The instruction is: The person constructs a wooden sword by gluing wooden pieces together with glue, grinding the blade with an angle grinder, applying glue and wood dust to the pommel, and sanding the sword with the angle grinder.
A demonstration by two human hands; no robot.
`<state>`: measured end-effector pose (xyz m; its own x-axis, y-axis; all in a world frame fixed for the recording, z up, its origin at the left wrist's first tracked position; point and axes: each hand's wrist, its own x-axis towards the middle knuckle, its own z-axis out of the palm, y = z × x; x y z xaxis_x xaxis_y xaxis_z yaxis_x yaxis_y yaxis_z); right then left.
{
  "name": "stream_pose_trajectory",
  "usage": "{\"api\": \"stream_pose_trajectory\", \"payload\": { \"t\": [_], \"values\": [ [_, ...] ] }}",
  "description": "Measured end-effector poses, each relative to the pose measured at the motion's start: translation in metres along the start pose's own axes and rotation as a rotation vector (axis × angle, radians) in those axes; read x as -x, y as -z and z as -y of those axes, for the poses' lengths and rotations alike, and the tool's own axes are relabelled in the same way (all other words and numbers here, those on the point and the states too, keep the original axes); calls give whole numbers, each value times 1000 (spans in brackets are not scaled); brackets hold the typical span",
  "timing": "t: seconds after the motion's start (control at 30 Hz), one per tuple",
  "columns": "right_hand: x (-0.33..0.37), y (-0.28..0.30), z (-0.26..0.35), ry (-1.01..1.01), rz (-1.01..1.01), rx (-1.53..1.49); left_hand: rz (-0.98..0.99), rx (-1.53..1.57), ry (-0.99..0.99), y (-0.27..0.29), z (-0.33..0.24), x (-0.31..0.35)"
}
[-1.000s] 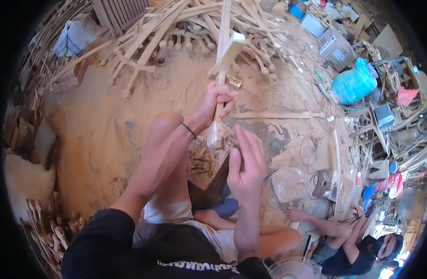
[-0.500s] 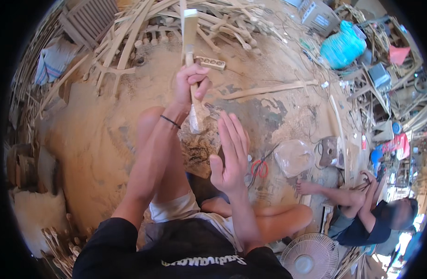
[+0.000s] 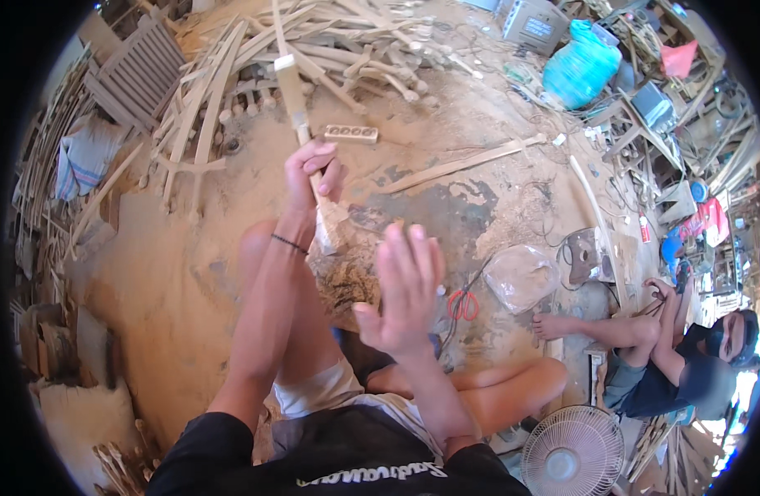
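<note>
My left hand point(image 3: 312, 172) is wrapped around the narrow middle of a long carved wooden piece point(image 3: 292, 93), which stands tilted in front of me. Its upper part is a square, pale-ended block; below my fist, the lower end widens. Fingers raised and spread, my right hand point(image 3: 406, 289) is apart from the wood and grips nothing. A heap of shavings point(image 3: 345, 281) lies between my legs, just under the lower end of the piece.
Carved wooden parts point(image 3: 347, 50) are piled at the far side. A small block with round holes point(image 3: 350, 133), a long wooden strip point(image 3: 467, 164) and a clear plastic bag point(image 3: 522, 279) lie on the floor. A fan point(image 3: 568, 455) and a seated person point(image 3: 645, 355) are at right.
The view has shifted. The wooden piece and my left hand are further left in it, and the piece leans more. My right hand remains open, its fingers slightly blurred.
</note>
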<state>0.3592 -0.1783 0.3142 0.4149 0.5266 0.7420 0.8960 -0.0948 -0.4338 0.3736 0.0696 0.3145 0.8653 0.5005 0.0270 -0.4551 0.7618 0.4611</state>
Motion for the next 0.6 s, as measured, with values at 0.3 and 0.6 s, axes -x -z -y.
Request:
{"api": "stream_pose_trajectory", "payload": {
  "t": [0.3,0.6],
  "values": [
    [24,-25,3,-11,-36,7,-98,-83,-20,5,10,-3],
    [14,-13,-8,-280,-270,-20,-62,40,42,16,12,-7]
  ]
}}
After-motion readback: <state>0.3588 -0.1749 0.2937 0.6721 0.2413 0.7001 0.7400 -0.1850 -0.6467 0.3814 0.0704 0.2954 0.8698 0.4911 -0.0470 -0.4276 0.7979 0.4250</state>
